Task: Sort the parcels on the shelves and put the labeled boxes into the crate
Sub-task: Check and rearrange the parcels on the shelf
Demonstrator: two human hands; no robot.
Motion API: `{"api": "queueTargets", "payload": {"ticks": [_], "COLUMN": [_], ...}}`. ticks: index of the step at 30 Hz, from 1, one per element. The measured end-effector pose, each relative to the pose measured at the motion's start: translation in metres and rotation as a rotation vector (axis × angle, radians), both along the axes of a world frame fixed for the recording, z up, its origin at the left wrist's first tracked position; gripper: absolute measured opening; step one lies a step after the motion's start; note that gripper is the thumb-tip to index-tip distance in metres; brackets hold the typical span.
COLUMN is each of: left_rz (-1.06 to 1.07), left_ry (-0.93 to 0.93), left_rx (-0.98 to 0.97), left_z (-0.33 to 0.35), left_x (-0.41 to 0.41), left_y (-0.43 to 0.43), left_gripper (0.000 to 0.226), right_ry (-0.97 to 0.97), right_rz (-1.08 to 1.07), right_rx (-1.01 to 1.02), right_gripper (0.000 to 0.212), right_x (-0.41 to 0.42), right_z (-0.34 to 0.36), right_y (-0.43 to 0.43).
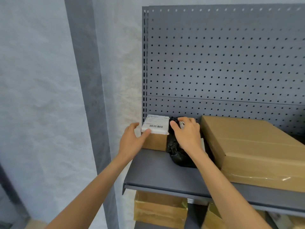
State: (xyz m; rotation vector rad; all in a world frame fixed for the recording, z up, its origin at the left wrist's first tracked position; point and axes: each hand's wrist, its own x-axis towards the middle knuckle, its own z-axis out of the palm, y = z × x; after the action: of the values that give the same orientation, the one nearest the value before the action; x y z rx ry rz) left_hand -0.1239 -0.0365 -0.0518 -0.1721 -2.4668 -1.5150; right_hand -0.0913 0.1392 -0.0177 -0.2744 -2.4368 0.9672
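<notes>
A small cardboard box [156, 141] with a white barcode label on top stands at the back left of the grey shelf [158, 172]. My left hand [132, 139] reaches its left side, thumb lying on the label's front corner, fingers spread. Right of the box lies a black plastic-wrapped parcel [178, 156]. My right hand [186, 133] hovers over this parcel beside the box's right side, fingers loosely curved, holding nothing I can see.
A large flat cardboard box [257, 152] fills the right of the shelf. A grey pegboard panel [222, 63] backs the shelf. Taped cardboard boxes [160, 210] sit on the shelf below. A wall and grey post stand to the left.
</notes>
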Motion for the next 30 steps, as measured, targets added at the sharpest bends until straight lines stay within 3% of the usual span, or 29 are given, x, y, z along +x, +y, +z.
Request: {"api": "queueTargets", "payload": {"ticks": [3,6,8,11,13,17,20,21,25,30], "left_rz": [0.108,-0.008,-0.165,-0.283,-0.282,-0.282,-0.211,-0.213,-0.206,-0.150], "left_ry": [0.299,0.120,-0.143,-0.393,-0.443,-0.364,-0.321,-0.319,-0.318,-0.146], "left_rx": [0.028,-0.080,-0.161,-0.013,0.063,-0.057,-0.008,0.037,0.359,0.549], "left_z": [0.015,0.021,0.016,0.011,0.011,0.008,0.001,0.001,0.009,0.020], "left_x": [0.029,0.049,0.053,0.055,0.051,0.049,0.049,0.051,0.059,0.071], "left_y": [0.017,0.041,0.057,0.074,0.083,0.100,0.108,0.110,0.119,0.117], "left_gripper": [0.035,0.023,0.034,0.044,0.052,0.065,0.093,0.088,0.022,0.023], "right_ry": [-0.074,-0.171,-0.208,-0.236,-0.262,-0.299,-0.264,-0.246,-0.118,0.145], "right_rz": [-0.090,-0.056,-0.029,-0.005,0.001,0.034,0.060,0.076,0.126,0.120], "right_rx": [0.122,0.157,0.174,0.200,0.229,0.237,0.169,0.118,-0.056,-0.286], "right_gripper": [0.048,0.050,0.049,0.045,0.039,0.034,0.035,0.036,0.036,0.041], "right_x": [0.018,0.027,0.030,0.036,0.041,0.046,0.049,0.050,0.057,0.063], "right_z": [-0.006,-0.009,-0.010,-0.012,-0.011,-0.009,-0.010,-0.010,-0.007,0.000], "right_y": [0.021,0.029,0.030,0.034,0.038,0.041,0.045,0.047,0.056,0.071]}}
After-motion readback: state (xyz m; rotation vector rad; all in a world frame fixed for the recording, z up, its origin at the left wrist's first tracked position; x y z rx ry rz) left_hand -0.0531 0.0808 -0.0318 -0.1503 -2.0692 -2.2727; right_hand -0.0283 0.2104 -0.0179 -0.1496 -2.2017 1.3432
